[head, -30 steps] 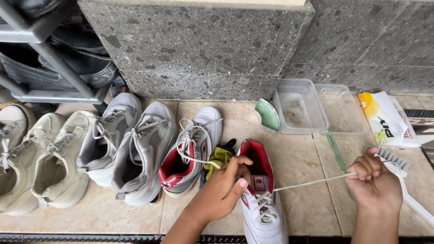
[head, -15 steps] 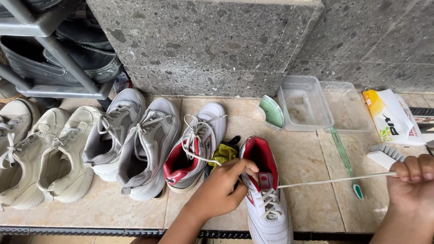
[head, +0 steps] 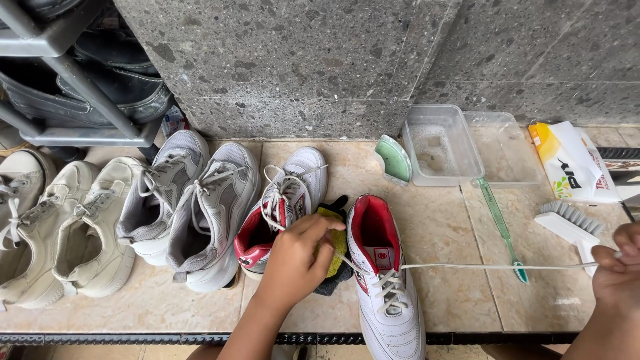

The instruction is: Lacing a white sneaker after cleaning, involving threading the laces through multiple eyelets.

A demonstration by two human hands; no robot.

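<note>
A white sneaker with a red lining lies toe toward me on the tiled floor. Its white shoelace is stretched tight to the right. My right hand grips the lace end at the frame's right edge. My left hand rests by the shoe's left side, fingers pinched near the lace and over a yellow sponge with a black cloth. The matching white and red sneaker stands just left, laces loose.
A grey sneaker pair and a beige pair line the left. A clear tub, a green toothbrush, a white scrub brush, a green soap piece and a detergent pouch sit right, by the stone wall.
My right hand has pulled the lace farther right, drawing it out longer and tighter. My left hand stayed by the shoe's left side.
</note>
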